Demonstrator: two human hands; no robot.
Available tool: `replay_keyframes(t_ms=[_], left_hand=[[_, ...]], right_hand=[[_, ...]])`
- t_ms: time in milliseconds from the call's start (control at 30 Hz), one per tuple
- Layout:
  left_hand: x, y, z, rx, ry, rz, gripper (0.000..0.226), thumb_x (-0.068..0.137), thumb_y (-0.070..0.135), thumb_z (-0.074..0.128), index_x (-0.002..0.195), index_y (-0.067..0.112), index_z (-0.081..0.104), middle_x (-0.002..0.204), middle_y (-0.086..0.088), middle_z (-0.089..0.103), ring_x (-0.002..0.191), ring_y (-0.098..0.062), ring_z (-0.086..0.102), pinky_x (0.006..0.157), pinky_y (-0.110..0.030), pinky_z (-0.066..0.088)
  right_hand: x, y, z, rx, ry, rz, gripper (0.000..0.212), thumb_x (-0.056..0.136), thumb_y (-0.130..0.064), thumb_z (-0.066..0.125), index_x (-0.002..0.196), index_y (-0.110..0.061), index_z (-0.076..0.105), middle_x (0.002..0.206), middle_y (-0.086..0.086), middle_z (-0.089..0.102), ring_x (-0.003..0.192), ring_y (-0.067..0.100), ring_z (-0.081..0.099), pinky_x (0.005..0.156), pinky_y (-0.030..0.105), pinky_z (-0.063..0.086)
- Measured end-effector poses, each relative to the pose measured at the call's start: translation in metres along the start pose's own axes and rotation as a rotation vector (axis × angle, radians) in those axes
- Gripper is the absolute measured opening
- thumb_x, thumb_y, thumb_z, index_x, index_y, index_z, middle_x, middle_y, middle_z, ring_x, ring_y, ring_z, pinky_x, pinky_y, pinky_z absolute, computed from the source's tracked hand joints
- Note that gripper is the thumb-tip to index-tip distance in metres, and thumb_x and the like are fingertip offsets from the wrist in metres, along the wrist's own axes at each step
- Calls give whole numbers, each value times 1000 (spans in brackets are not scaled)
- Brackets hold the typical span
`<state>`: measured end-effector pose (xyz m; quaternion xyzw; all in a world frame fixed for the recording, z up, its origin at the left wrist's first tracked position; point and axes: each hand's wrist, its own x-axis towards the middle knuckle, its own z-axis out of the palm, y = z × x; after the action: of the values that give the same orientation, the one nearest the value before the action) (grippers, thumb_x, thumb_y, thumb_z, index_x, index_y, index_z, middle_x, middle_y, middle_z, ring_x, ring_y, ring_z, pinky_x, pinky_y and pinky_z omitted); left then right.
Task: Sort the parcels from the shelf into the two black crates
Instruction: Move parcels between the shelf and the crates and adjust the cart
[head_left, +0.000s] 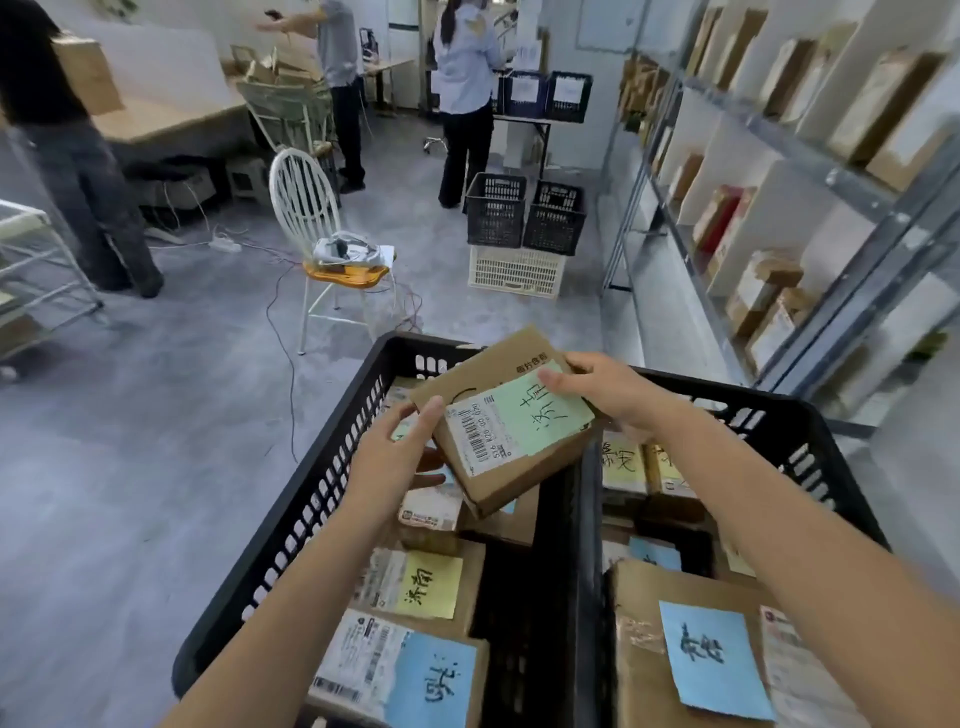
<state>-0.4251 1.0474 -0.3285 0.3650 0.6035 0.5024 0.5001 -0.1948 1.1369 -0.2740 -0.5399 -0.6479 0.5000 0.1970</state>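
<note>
Parcel, a cardboard box bearing a green note and a barcode label, is sitting tilted above the far end of the left crate, beside the right crate. The left hand is gripping its near-left corner. The right hand is gripping its far-right edge. The 2 crates are holding other labelled parcels. The shelf is standing at the right.

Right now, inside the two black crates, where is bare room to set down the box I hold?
Left black plastic crate: a dark bare strip along its right wall, beside the yellow-noted cardboard parcel. Right black plastic crate: one small gap beyond the blue-noted box. Elsewhere parcels crowd, also under the green-noted cardboard box you hold.
</note>
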Motion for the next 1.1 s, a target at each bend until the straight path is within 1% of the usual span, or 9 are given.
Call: replay_keyframes(t_ms=[133, 267, 333, 433, 533, 667, 867, 967, 1100], left_hand=[[16, -8, -9, 31, -36, -91, 40, 88, 46, 67, 108, 11, 63, 91, -14, 75, 75, -23, 76, 69, -38, 63], [25, -36, -1, -1, -98, -213, 53, 83, 49, 71, 105, 3, 59, 109, -19, 68, 83, -25, 75, 72, -35, 63], [25, -50, 10, -39, -124, -253, 54, 83, 48, 72, 103, 0, 59, 110, -18, 68, 84, -23, 75, 74, -33, 62], [26, -66, 22, -92, -104, -257, 52, 81, 49, 75, 97, 3, 58, 106, -18, 69, 83, -21, 75, 79, -33, 61], [35, -74, 23, -108, -109, -264, 52, 81, 48, 76, 96, 3, 56, 105, -19, 70, 86, -22, 75, 81, -34, 61], [47, -79, 27, -69, -100, -250, 46, 83, 43, 75, 90, 5, 51, 106, -19, 68, 93, -24, 72, 74, -28, 61], [61, -89, 37, 78, -80, -214, 49, 79, 52, 75, 93, 11, 53, 97, -5, 67, 83, -16, 73, 87, -45, 58], [63, -95, 41, 124, -76, -187, 48, 80, 56, 72, 92, 14, 52, 91, -6, 68, 80, -15, 72, 86, -46, 58], [65, -102, 44, 229, -90, -164, 45, 83, 55, 69, 91, 15, 49, 90, -10, 67, 87, -27, 70, 86, -48, 57]], right_hand=[[30, -10, -4, -128, -35, 35, 34, 94, -39, 62, 125, -24, 63, 113, -3, 72, 100, 14, 70, 91, 33, 54], [54, -27, -4, -339, -122, 67, 18, 99, -32, 57, 115, -31, 62, 105, -8, 69, 94, 10, 69, 78, 23, 53], [67, -29, -4, -459, -133, 64, 13, 99, -32, 56, 111, -35, 62, 108, -8, 67, 100, 11, 66, 89, 29, 52], [84, -22, -5, -580, -165, 96, 19, 100, -35, 53, 116, -35, 63, 114, -3, 69, 107, 17, 66, 99, 40, 50], [92, -16, 2, -602, -180, 114, 29, 103, -30, 48, 130, -26, 59, 123, 1, 66, 114, 20, 63, 99, 35, 49], [107, 4, 18, -721, -106, 97, 41, 105, -34, 43, 145, -27, 44, 147, -2, 47, 133, 20, 45, 103, 27, 33], [123, 30, 24, -757, -53, 96, 58, 98, -52, 48, 150, -33, 33, 149, -3, 42, 138, 25, 36, 114, 42, 27], [126, 46, 32, -870, 31, 38, 65, 93, -63, 47, 149, -35, 32, 141, -4, 44, 131, 24, 39, 107, 41, 26], [127, 72, 43, -905, 48, -8, 68, 96, -63, 38, 154, -32, 21, 148, -2, 32, 133, 21, 31, 111, 39, 19]])
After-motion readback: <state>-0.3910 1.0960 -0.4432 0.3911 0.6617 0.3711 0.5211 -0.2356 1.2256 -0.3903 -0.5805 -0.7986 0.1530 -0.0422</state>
